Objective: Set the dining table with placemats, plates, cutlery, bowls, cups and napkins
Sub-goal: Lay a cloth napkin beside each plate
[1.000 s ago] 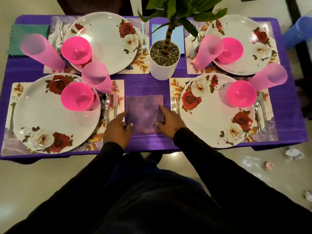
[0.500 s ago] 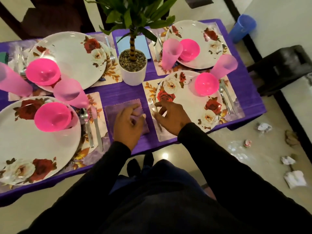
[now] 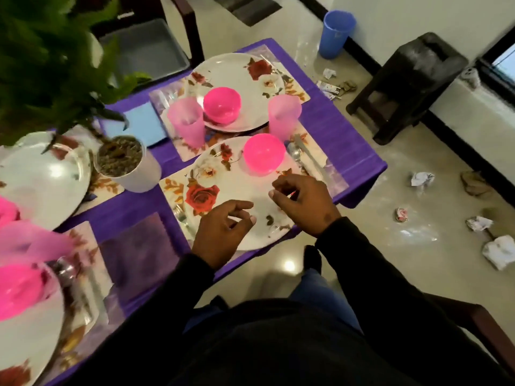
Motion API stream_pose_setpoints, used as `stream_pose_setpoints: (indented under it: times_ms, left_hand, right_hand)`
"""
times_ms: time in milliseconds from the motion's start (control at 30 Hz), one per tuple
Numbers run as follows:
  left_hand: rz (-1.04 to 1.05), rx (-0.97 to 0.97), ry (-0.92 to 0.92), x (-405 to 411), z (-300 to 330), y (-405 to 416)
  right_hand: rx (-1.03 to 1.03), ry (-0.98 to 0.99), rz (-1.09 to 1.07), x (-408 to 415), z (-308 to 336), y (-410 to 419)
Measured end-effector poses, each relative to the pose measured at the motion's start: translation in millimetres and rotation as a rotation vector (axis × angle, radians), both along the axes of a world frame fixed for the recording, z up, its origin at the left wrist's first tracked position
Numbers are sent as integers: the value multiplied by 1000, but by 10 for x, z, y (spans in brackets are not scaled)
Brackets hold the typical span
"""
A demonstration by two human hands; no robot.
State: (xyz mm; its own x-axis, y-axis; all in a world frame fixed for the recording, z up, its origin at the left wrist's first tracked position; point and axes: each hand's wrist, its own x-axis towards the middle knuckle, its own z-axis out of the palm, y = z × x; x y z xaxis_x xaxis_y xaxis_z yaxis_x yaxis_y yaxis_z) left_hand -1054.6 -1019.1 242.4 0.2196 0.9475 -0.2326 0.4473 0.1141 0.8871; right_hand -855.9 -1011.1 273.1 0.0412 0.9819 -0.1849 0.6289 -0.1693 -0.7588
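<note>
1. A head-worn camera looks down at a table [image 3: 359, 151] covered in purple cloth and laid with several place settings; the left part of the view is blurred.
2. The left hand [image 3: 220, 232] hovers over the near edge of a rose-patterned plate [image 3: 239, 188], fingers loosely curled and holding nothing.
3. The right hand [image 3: 303, 201] hovers over the same plate's right side, fingers also loosely curled and holding nothing (whether either hand touches the plate cannot be told).
4. The plate sits on a floral placemat [image 3: 170, 188] at the table's near right corner, with a pink bowl [image 3: 263, 157] on its far side.
5. A fork [image 3: 181, 215] lies on the placemat left of the plate, just beside the left hand. A spoon [image 3: 294, 154] and a knife [image 3: 309, 157] lie to the right of the plate.
6. A purple napkin [image 3: 136, 249] lies flat on the cloth to the left of this setting.
7. A pale pink cup [image 3: 284, 115] stands just beyond the bowl.
8. Further away, a second plate [image 3: 237, 71] carries another pink bowl [image 3: 221, 104], with a second pink cup [image 3: 186, 121] at its left and a blue napkin [image 3: 142, 123] beside that.
9. A potted plant in a white pot [image 3: 136, 174] stands near the table's middle.
10. On the floor to the right are a blue bucket [image 3: 335, 33], a dark stool [image 3: 409, 79] and scattered crumpled papers [image 3: 422, 178].
</note>
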Motion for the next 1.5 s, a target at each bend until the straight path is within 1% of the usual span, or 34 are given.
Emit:
stream_pose_setpoints:
  times_ms: [67, 167, 233, 367, 467, 600, 733, 900, 1033, 1133, 1300, 1400, 1500]
  left_hand:
    - [-19, -18, 13, 351, -58, 107]
    - [-4, -52, 26, 954, -88, 248]
    - [21, -67, 25, 1373, -94, 341]
    - [28, -46, 9, 2061, -16, 562]
    - [61, -31, -1, 2395, 88, 668]
    - [38, 6, -61, 2738, 217, 881]
    - [-24, -12, -113, 3064, 178, 1153]
    - [57, 24, -205, 3630, 213, 1456]
    - [0, -51, -179, 4273, 147, 1730]
    - [29, -106, -169, 4898, 59, 2023]
    - [88, -156, -142, 5794, 37, 2491]
    - [131, -136, -148, 6163, 165, 2732]
    - [198, -116, -150, 6357, 324, 2903]
  right_hand:
    - [5, 69, -15, 463, -50, 111]
    - [0, 66, 19, 1138, -168, 271]
    - [-39, 85, 54, 1542, -230, 389]
    - [-139, 74, 177, 2044, -271, 651]
    - [-126, 70, 225, 2278, -181, 816]
    - [-111, 25, 221, 2527, -34, 1032]
    - [-35, -17, 130, 2938, 110, 1176]
    - [16, -90, 95, 3631, 327, 1403]
    - [42, -27, 37, 4248, 294, 1656]
    - [26, -5, 26, 4924, 216, 1886]
    - [-34, -88, 146, 5822, 178, 2309]
    - [-10, -52, 204, 6066, 267, 2731]
    - [58, 67, 157, 6249, 346, 3164]
